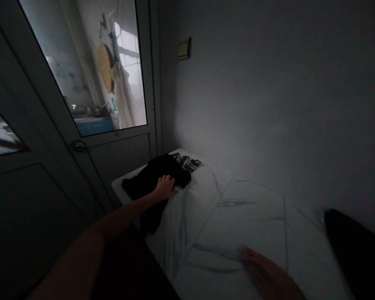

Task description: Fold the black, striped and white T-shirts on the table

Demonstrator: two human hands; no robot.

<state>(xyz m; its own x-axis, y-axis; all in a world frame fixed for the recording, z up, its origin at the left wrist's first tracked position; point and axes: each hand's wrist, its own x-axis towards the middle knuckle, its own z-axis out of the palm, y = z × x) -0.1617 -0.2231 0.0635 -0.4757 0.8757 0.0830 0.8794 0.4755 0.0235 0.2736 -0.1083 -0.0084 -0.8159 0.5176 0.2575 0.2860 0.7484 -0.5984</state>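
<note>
A dark, crumpled cloth, apparently a garment (pixel 153 173), lies at the far left end of the marble-patterned table (pixel 237 212), one part drooping towards the near edge. My left hand (pixel 165 187) reaches across and rests on the cloth's right side, fingers apart and thumb out to the right. Beside the cloth, at the back, is a dark patterned piece with white lines (pixel 189 162). Low over the near part of the table is my right hand (pixel 265 271), smeared by motion; nothing can be made out in it.
A grey wall (pixel 268 91) with a light switch (pixel 183 49) borders the table's back. On the left stands a door with a glass pane and a round knob (pixel 78 145); a kitchen shows through it. A black object (pixel 356 250) is at the right edge.
</note>
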